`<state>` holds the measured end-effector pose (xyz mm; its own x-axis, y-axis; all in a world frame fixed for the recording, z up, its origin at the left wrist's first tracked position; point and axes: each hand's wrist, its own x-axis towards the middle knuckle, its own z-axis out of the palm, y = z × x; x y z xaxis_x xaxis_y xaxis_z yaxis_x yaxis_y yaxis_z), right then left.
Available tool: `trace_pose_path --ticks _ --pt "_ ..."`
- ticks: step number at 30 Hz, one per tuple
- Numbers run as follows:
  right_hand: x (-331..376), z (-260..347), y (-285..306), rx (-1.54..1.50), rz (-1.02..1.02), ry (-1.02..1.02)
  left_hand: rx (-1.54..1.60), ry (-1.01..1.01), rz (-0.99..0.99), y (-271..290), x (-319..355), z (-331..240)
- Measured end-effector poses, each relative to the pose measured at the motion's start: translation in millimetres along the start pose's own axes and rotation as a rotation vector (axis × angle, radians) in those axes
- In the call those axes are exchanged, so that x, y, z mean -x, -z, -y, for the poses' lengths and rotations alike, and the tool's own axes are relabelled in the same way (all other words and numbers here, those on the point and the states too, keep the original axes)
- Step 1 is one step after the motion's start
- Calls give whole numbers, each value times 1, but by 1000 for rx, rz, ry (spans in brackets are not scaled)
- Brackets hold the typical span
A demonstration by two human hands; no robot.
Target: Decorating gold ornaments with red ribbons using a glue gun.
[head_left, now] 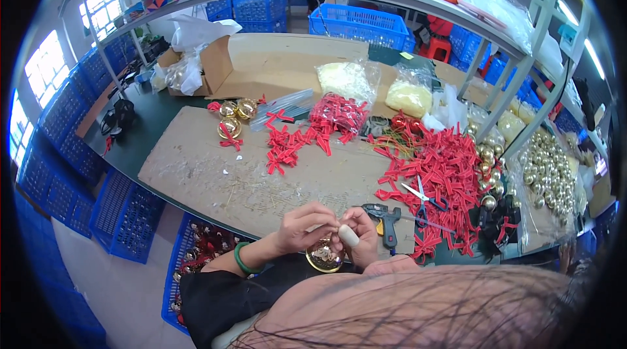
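Gold ball [325, 257], shiny and round, at the near edge of the worktop [183, 159]. It lies just on the near side of the fingertips and below them, between the left hand [307, 226] and the right hand [361, 231]; both are close to it, and neither is clearly the nearer. Being round, the ball shows no long axis. Grip: the fingertips of both hands are bent inward and drawn together above the ball; whether they pinch some small piece, or which hand bears the ball, cannot be told.

Glue gun [388, 223], just right of the right hand, the nearer of the two; its barrel runs left to right, nozzle leftward, handle toward the near edge.

Counts: one ball at the hands; three gold balls [229, 128] grouped at far left; one glue gun; one pair of scissors [423, 197], lying on the right-hand heap; one white finger cover [349, 236] on the right hand; one green bangle [243, 259] on the left wrist. Red bows form two loose heaps, one far of the hands [282, 150] and a larger one at right [447, 173], both too tangled to count. Small gold balls [550, 169] at far right are likewise too many to number.
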<state>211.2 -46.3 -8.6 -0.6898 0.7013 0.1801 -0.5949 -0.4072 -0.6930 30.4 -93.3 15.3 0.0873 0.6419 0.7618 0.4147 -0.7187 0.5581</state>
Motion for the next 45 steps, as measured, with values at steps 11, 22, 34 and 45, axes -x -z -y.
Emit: trace_pose_path --ticks 11,22,34,45 --pt "-8 6 6 857 -278 292 428 683 66 -7 -6 2" --pt "-9 -8 18 500 -298 75 883 953 -102 -25 2 18" --pt "-7 -5 13 530 -287 89 192 582 -200 -24 13 10" --pt "-5 -7 16 452 -267 57 268 594 -276 -29 8 6"
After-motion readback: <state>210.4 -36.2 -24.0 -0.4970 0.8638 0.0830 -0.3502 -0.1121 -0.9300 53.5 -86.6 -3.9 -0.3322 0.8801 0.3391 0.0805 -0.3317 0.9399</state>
